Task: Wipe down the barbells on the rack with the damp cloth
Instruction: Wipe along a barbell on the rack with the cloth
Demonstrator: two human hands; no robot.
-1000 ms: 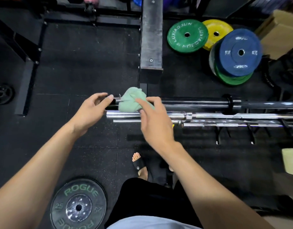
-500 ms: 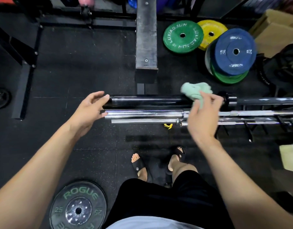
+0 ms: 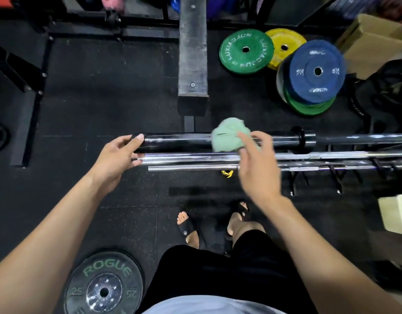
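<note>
Dim gym floor lit from overhead; bright streaks of glare run along the chrome bars (image 3: pixel 218 158). The right hand (image 3: pixel 256 171) is motion-blurred. Wide-angle bending curves the edges, and the corners go soft

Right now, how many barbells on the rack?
3, side by side: black bar farthest, under the cloth; chrome bar in the middle; thinner chrome bar nearest. More may be hidden right.
</note>
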